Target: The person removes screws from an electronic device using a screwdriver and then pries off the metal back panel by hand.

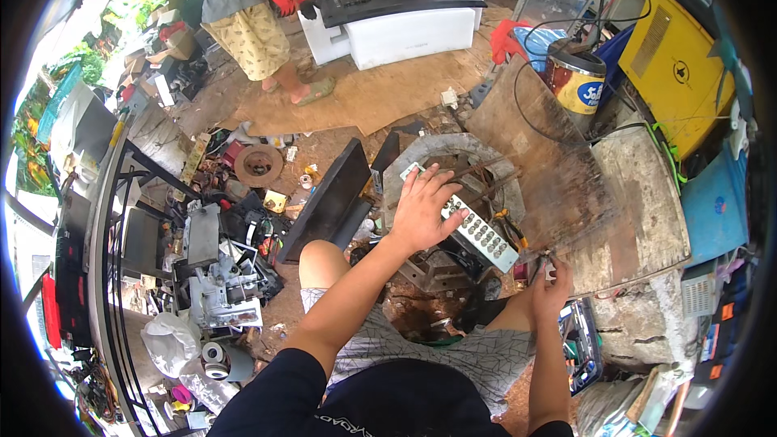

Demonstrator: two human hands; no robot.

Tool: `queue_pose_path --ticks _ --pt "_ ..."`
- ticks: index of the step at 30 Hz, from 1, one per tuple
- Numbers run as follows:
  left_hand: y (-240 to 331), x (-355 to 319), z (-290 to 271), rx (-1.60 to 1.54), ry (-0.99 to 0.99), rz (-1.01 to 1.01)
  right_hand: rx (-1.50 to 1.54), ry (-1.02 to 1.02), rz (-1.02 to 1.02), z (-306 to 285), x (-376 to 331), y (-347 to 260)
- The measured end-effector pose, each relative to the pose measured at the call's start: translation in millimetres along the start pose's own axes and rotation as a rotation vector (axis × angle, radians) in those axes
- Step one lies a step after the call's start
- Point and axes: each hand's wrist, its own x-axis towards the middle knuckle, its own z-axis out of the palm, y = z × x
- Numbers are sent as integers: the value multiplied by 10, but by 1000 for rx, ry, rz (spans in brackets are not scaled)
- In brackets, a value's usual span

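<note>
My left hand (425,202) lies over the far-left part of a long white strip (486,236) that looks like a power strip, with rows of dark round sockets. Its fingers and thumb grip the strip, which slants down to the right above a grey octagonal frame (413,152). Close to the strip's lower right end, my right hand (552,285) is closed, fingers pinched together. Something small and dark shows at its fingertips, but I cannot make out what. A yellow-handled tool (518,235) rests on the frame beside the strip.
A worn wooden board (550,146) leans right of the frame, near a paint bucket (576,81). Black flat panels (332,198) stand at left, beside piled scrap parts (222,283). Beyond, two people in red gloves handle a large black screen (388,2) on white foam (413,36).
</note>
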Motion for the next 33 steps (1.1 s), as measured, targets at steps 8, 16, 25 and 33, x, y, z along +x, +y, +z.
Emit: queue_pose_path --ticks 8,16,25,33 --pt "-7 -10 19 -5 18 1 54 12 95 37 9 65" --pt "-4 18 26 -21 5 -10 58 5 108 59 37 48" --pt "-6 13 25 -23 1 -16 10 11 92 66 37 91" --pt "0 13 26 -23 26 -1 25 -11 101 37 48 69"
